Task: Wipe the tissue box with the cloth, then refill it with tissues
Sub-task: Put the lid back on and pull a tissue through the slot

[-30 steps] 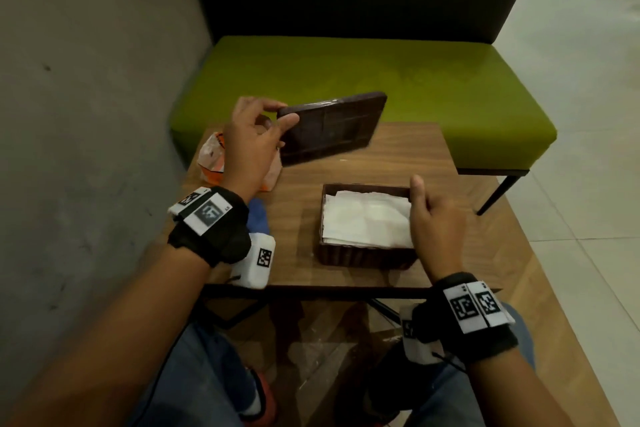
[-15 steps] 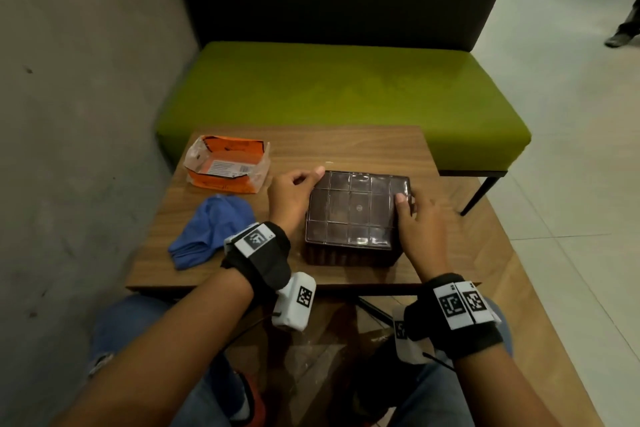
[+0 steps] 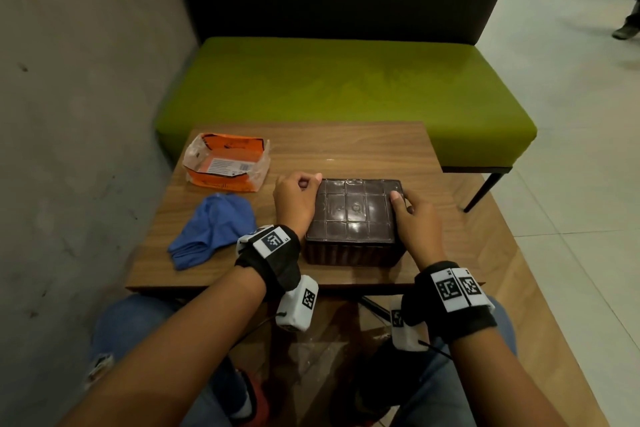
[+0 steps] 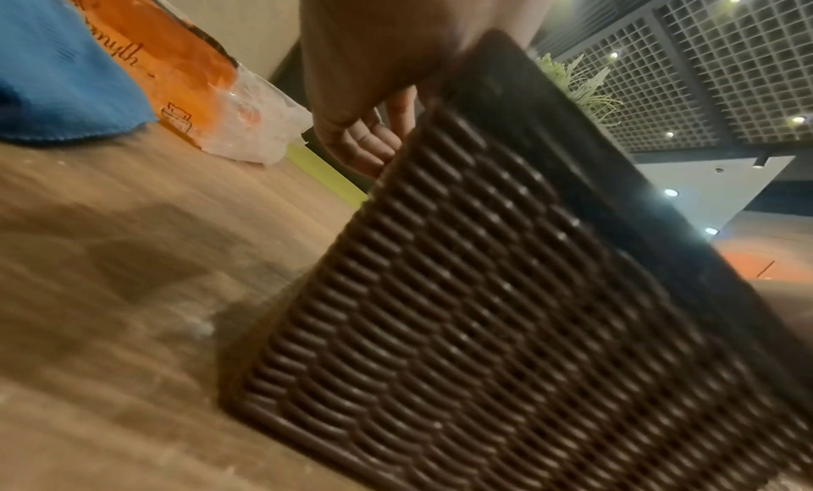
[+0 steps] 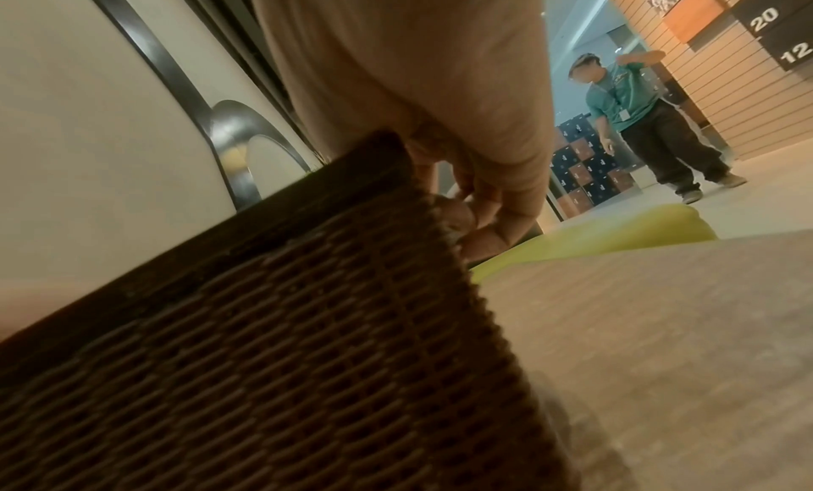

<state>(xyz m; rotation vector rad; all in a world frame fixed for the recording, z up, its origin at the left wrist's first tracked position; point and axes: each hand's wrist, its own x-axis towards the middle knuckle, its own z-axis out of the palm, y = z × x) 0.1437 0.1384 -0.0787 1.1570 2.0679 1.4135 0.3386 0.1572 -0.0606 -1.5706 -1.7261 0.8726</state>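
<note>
Dark brown woven-wicker tissue box (image 3: 353, 248) w/ ribbed basket-weave sides sits on the wood-grain table (image 3: 346, 146), near its front edge. Glossy dark lid (image 3: 356, 210), moulded in a grid of squares, lies closed on top. Box is between both hands. Left hand (image 3: 294, 201) hugs the box's left side, thumb at the lid's far-left corner, fingers curled down against the weave. Right hand (image 3: 414, 218) holds the right side, thumb tip pressed on the lid's far-right corner, fingers curled over the edge. Crumpled soft blue cloth (image 3: 214, 232) lies left of the box, apart from the hands. Behind it, torn-open crinkly orange & clear plastic tissue wrapper (image 3: 227, 166).
</note>
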